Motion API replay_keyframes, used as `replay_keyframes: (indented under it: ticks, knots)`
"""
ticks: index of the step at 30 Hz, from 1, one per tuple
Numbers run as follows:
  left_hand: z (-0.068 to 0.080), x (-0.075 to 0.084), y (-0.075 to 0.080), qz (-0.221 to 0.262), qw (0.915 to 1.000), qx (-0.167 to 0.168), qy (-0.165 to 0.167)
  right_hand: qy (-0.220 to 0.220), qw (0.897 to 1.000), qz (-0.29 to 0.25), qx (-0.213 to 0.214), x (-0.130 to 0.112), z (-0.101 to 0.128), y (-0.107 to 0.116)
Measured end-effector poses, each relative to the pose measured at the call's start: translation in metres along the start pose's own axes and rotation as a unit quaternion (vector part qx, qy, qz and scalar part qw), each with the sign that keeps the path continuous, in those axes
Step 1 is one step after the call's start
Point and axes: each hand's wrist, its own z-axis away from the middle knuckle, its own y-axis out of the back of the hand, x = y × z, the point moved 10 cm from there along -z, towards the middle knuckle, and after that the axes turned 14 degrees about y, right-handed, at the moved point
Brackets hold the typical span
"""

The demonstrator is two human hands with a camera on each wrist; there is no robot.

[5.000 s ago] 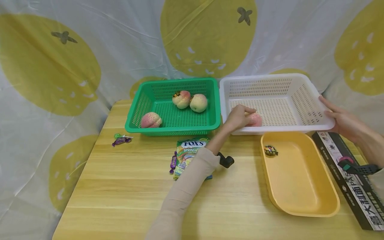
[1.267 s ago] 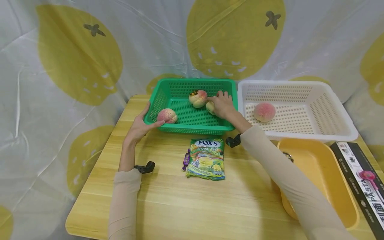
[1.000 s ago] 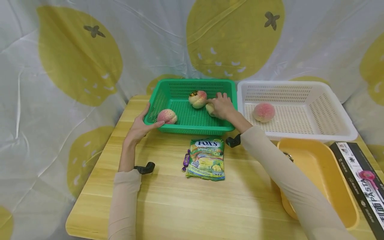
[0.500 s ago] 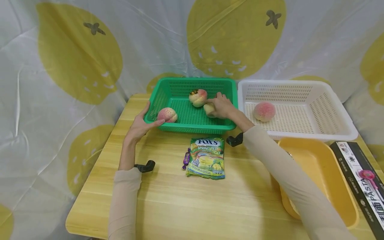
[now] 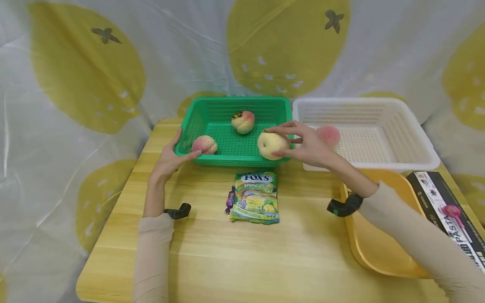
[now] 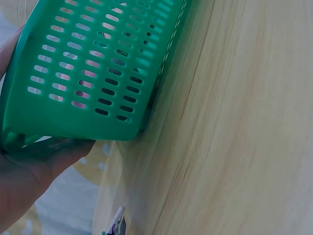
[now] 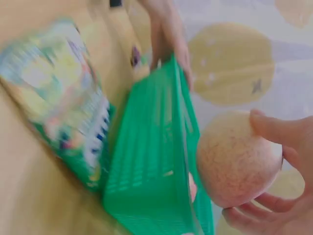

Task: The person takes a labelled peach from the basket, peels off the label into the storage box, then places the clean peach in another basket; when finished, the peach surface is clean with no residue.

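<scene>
green basket, pale yellow peach

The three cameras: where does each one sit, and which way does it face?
Head: sits high, looks forward and down at the table; shows both sleeves, the left hand on the green basket and the right hand holding a peach.
Left wrist: sits low beside the left hand, looks at the green basket's wall.
Right wrist: looks past the right hand's fingers and the peach toward the basket.
All three views share the green basket.
</scene>
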Motion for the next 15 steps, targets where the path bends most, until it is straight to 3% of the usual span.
replay_keyframes:
  ticks: [4, 9, 15]
  knots:
    - [0.001, 0.002, 0.000, -0.001, 1.0000, 0.000, 0.002, -0.001, 0.999, -0.052, -0.002, -0.009, 0.044, 0.002]
    - [0.002, 0.002, 0.000, -0.001, 1.0000, 0.001, 0.006, -0.023, 0.997, -0.061, -0.046, 0.002, 0.093, -0.013]
    - [0.000, 0.002, -0.001, -0.001, 1.0000, -0.003, 0.004, -0.042, 0.996, -0.041, -0.071, 0.023, 0.118, -0.027]
